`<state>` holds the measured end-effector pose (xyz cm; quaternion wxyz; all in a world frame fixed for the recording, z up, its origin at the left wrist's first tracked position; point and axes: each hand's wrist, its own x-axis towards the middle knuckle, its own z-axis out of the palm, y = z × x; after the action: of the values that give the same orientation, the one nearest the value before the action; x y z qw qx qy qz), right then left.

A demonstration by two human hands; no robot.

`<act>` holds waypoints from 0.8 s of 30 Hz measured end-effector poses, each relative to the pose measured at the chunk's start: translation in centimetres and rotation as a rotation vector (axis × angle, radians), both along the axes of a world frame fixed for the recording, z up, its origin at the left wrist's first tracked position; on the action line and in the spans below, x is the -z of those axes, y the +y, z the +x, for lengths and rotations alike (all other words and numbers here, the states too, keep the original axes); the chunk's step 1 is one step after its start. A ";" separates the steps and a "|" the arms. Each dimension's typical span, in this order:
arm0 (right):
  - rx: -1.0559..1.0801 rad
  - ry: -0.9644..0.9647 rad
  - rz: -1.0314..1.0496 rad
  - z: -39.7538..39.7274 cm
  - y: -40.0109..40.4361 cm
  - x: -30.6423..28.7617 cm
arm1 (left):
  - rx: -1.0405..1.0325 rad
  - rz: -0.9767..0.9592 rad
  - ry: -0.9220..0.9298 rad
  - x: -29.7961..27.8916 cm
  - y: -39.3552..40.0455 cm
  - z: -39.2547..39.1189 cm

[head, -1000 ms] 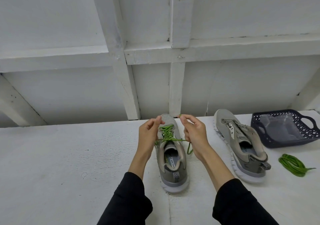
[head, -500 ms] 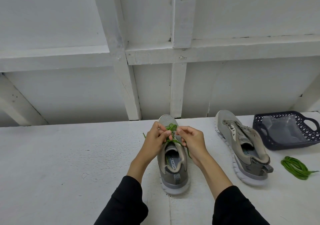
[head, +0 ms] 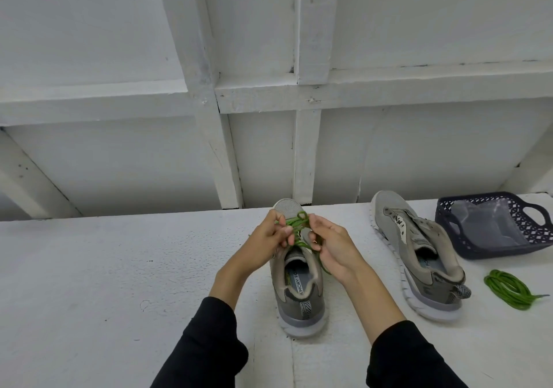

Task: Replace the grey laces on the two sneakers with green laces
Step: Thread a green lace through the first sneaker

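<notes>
Over the tongue of the near sneaker (head: 299, 286), whose long axis points away from the person, the left hand (head: 266, 242) and right hand (head: 332, 248) each pinch the green lace (head: 296, 223) (the loop between them), equally near.

left side: bare white worktop (head: 104, 283) stretches wide beside the laced sneaker (head: 299, 292).
middle gap: open strip between that shoe and the second sneaker (head: 419, 256).
right side: crowded; dark basket (head: 490, 250) just behind the coiled green lace (head: 508, 289).
back: white framed wall (head: 269, 148) closes off the far edge.
</notes>
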<state>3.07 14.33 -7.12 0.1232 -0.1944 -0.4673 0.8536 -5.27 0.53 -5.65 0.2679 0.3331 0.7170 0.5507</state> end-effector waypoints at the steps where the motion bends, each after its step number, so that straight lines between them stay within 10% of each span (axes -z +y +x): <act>1: -0.032 0.011 0.063 0.2 0.0 -0.2 | 0.021 0.020 -0.070 -0.1 -0.3 -0.4; 8: 0.020 -0.044 1.484 -0.1 0.5 -1.6 | -0.129 0.171 -0.365 -0.3 -0.5 -0.5; 24: 0.311 0.066 1.167 0.2 -1.1 0.1 | -0.305 0.259 -0.395 0.8 0.4 1.3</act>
<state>3.26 13.20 -7.25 0.3474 -0.1343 -0.8205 0.4337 -3.93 0.96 -6.50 0.2718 0.1389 0.6164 0.7259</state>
